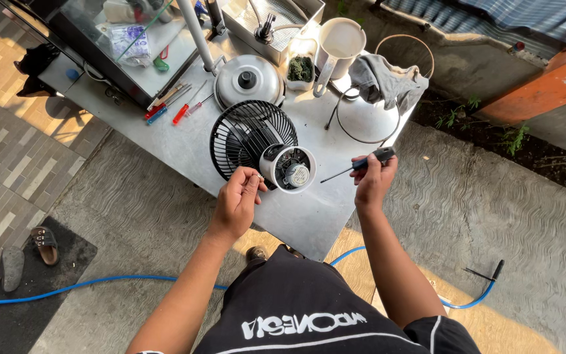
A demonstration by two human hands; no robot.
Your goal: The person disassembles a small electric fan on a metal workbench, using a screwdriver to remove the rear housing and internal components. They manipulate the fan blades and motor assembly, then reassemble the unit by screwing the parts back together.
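We cannot make out the small pale piece pinched between thumb and forefinger of our left hand (238,198); it is too tiny to name. Just beyond those fingers stands one black fan guard (244,137) with its white motor housing (291,168) facing us, the guard's lower edge hidden behind the housing. Our right hand (371,180) has its fingers wrapped around one screwdriver (356,166), the tip pointing toward the housing without touching it. Farther along the tabletop (309,210) we count one metal lid (248,80), one white jug (337,44), one grey cloth (388,80) and several small red and blue tools (173,108), partly overlapping.
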